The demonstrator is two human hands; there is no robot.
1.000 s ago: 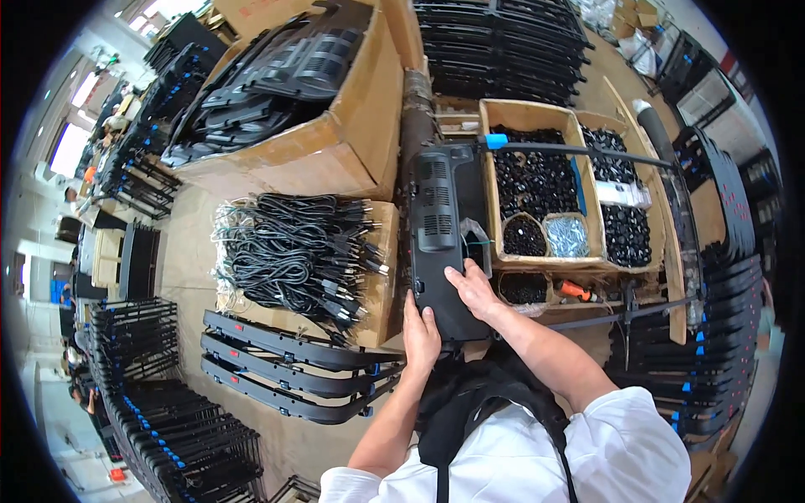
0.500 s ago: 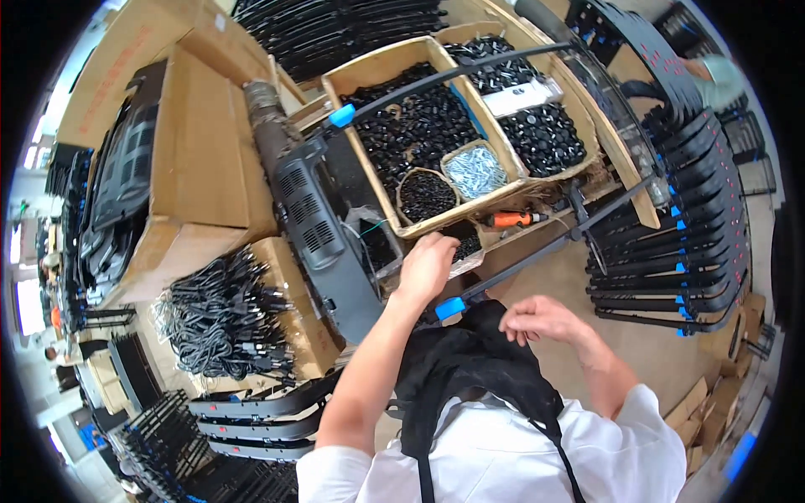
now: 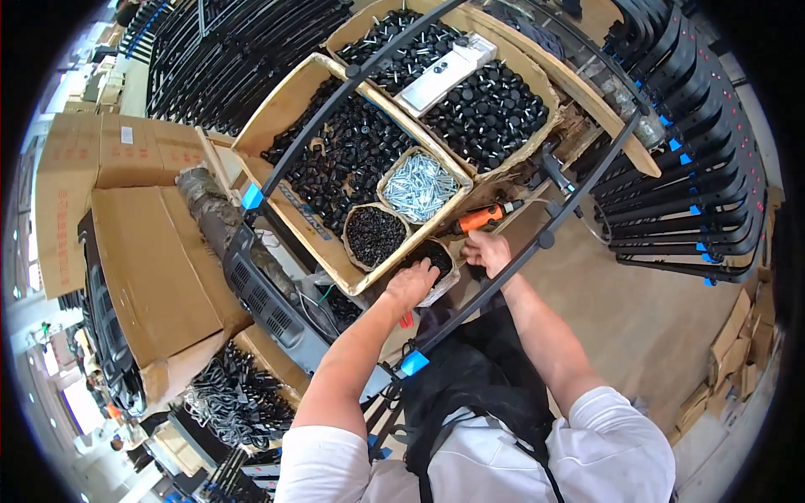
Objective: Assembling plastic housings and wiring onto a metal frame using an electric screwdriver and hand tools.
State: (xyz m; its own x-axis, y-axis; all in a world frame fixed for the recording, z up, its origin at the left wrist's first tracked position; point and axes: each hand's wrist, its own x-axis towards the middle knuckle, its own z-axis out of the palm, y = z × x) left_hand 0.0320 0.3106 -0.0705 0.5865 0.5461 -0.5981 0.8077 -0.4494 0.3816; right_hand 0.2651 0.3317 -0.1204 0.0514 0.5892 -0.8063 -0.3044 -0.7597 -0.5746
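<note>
My left hand (image 3: 409,285) reaches into a small box of tiny black screws (image 3: 432,254), its fingers bent together. What they pinch, if anything, is hidden. My right hand (image 3: 488,251) is just below an orange electric screwdriver (image 3: 482,218), close to its body. Its fingers are half bent and spread, not closed round the tool. A black tubular frame (image 3: 503,272) with blue end pieces lies across the work area, over my right forearm. Beyond my hands stands a wooden tray (image 3: 314,250) holding black plastic parts (image 3: 352,151), silver screws (image 3: 419,186) and small black screws (image 3: 377,236).
A white block (image 3: 444,75) lies among black-headed bolts (image 3: 486,117) at the back. To the left are a large cardboard box (image 3: 155,277), a grey vented cover (image 3: 260,293) and bundled black cables (image 3: 239,394). Stacked black frames (image 3: 696,201) stand on the right.
My right hand has moved from in front of my body up to the screwdriver. My left hand has gone deeper into the small screw box. The whole view has turned and shifted.
</note>
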